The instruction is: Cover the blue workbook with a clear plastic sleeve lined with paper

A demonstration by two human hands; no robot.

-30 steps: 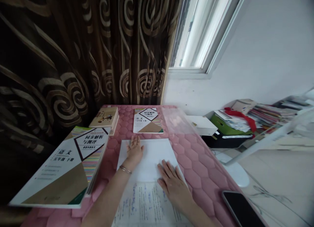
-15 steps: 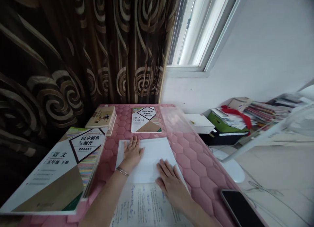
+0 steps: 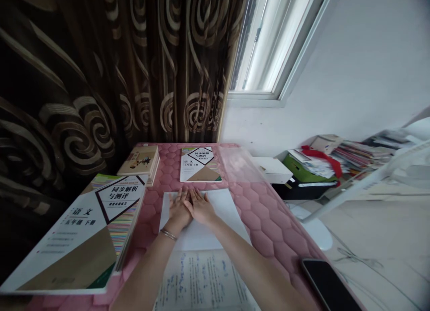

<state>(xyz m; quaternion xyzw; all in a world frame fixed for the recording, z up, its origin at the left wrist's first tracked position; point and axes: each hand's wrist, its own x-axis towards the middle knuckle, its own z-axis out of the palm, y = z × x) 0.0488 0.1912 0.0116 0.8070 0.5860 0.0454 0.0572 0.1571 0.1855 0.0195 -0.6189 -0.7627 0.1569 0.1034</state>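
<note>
A white sheet (image 3: 221, 208) lies at the middle of the pink quilted table cover, above a page with print and blue handwriting (image 3: 204, 279). My left hand (image 3: 180, 212), with a bracelet at the wrist, rests flat on the upper left of the white sheet, fingers stretched away from me. Right beside it lies my right hand (image 3: 199, 208), also flat on the sheet, its thumb side touching my left hand. Neither hand grips anything.
A large stack of workbooks (image 3: 77, 235) is at the left, with smaller books (image 3: 139, 161) behind it. Another workbook (image 3: 200, 164) lies beyond the sheet. A clear plastic sheet (image 3: 240, 163), a phone (image 3: 329, 282) and a white box (image 3: 277, 170) are to the right.
My right hand has moved left and farther from me over the white sheet, from its right side to beside my left hand. My left hand has stayed almost in place.
</note>
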